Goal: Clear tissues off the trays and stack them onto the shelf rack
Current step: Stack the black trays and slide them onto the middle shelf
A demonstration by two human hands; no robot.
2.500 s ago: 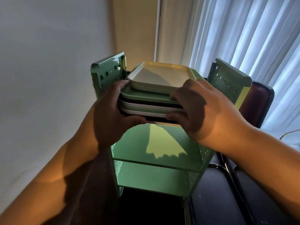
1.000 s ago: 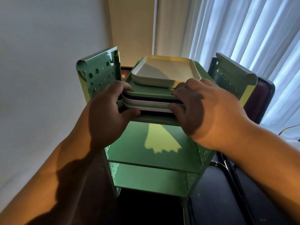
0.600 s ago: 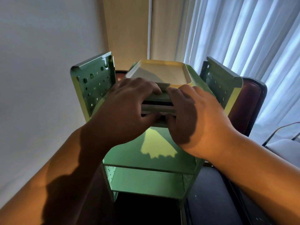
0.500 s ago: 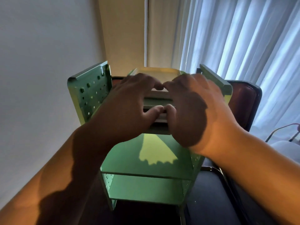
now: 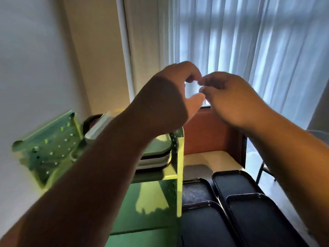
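The left hand (image 5: 170, 102) and the right hand (image 5: 229, 98) are raised in the air above the rack (image 5: 175, 168), fingers loosely curled, the fingertips almost meeting; both hold nothing. Below them, the stack of trays (image 5: 154, 157) sits on the top shelf of the green rack (the left forearm hides most of it). To the right of the rack, dark trays (image 5: 249, 211) lie side by side. Behind the rack hangs a white curtain (image 5: 258, 41).
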